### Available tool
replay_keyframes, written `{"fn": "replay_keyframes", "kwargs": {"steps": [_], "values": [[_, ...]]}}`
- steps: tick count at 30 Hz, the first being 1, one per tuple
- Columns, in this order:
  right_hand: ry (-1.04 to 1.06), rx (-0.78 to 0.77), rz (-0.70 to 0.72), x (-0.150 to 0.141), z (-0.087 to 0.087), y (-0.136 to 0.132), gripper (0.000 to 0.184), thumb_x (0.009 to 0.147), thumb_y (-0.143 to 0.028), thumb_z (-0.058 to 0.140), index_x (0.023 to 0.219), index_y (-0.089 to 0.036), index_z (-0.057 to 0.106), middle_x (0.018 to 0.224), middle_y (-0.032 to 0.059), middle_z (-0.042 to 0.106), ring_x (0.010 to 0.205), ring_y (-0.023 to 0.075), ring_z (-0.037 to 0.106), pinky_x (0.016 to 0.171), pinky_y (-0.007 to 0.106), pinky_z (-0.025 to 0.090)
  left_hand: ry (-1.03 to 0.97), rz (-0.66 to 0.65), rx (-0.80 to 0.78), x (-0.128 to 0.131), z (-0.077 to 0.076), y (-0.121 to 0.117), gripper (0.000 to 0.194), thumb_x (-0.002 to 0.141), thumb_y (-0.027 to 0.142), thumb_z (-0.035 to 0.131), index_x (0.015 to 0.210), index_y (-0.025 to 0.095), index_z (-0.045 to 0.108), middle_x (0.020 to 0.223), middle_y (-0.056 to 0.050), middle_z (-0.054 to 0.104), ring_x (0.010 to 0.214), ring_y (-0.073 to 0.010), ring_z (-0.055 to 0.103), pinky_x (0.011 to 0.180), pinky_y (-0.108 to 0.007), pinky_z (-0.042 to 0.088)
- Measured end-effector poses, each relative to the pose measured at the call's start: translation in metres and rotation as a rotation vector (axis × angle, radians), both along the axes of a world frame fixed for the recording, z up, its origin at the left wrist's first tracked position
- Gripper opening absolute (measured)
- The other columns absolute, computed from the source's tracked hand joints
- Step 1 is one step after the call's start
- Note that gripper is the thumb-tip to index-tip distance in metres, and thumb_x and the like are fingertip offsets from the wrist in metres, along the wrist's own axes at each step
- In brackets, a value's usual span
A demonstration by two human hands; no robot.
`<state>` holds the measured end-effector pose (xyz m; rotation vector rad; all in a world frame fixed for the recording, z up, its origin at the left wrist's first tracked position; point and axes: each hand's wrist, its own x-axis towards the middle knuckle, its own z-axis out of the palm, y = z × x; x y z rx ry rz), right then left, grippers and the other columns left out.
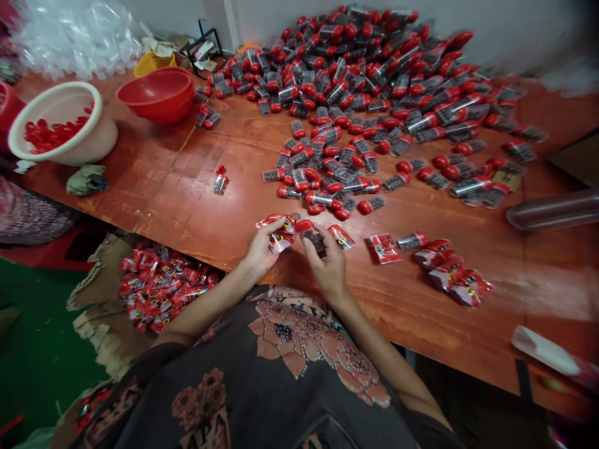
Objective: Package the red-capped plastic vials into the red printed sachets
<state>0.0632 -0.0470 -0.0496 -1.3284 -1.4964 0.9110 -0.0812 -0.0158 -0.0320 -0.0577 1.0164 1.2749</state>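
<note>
Close to the table's front edge, my left hand [264, 249] is closed on a shiny red printed packet [282, 241], its fingers partly hidden behind it. My right hand [329, 265] grips a small clear bottle [312, 238] with dark contents, its red cap [305, 226] pointing toward the packet. Bottle and packet are very close; whether one enters the other I cannot tell. Just beyond my right fingers lies another red packet [341, 237]. Farther right are a flat red packet [383, 248], a loose bottle [412, 241] and several filled packets [453, 273].
A large heap of red-capped bottles [346, 87] covers the back of the table [154, 199]. At left stand a white bowl [105, 128] of red caps and a red bowl [156, 93]. Below the edge, a cardboard box [100, 318] holds many red packets. A clear tube [556, 211] lies right.
</note>
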Motion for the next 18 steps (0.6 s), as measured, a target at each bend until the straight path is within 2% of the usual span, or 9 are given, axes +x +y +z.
{"fn": "replay_keyframes", "kwargs": {"steps": [6,12,18], "values": [[0.073,-0.036,0.001,0.002,0.001,-0.003,0.041,0.088,-0.030,0.060,0.129,-0.028,0.059,0.120,0.0065,0.069,0.102,0.0228,0.067,0.091,0.044,0.055,0.058,-0.037,0.024,-0.004,-0.002,-0.001,0.011,0.078,0.022,0.073,0.075,0.014,0.066,0.064,-0.002,0.068,0.052,-0.0122,0.061,0.052,-0.026,0.049],[-0.021,0.090,0.019,0.005,0.006,-0.009,0.045,0.088,-0.025,0.060,0.133,-0.031,0.057,0.122,0.0056,0.068,0.106,0.0232,0.066,0.094,0.044,0.054,0.042,-0.030,0.031,-0.004,-0.006,-0.002,0.016,0.077,0.027,0.076,0.074,0.015,0.066,0.065,-0.003,0.068,0.053,-0.0113,0.061,0.055,-0.024,0.049],[-0.129,0.182,0.032,0.008,0.007,-0.006,0.044,0.091,-0.025,0.056,0.134,-0.032,0.056,0.115,0.0056,0.069,0.102,0.0231,0.066,0.092,0.045,0.055,0.038,-0.113,-0.002,-0.004,0.005,-0.004,0.012,0.076,0.023,0.075,0.079,0.014,0.067,0.069,-0.003,0.070,0.055,-0.0122,0.063,0.055,-0.025,0.050]]}}
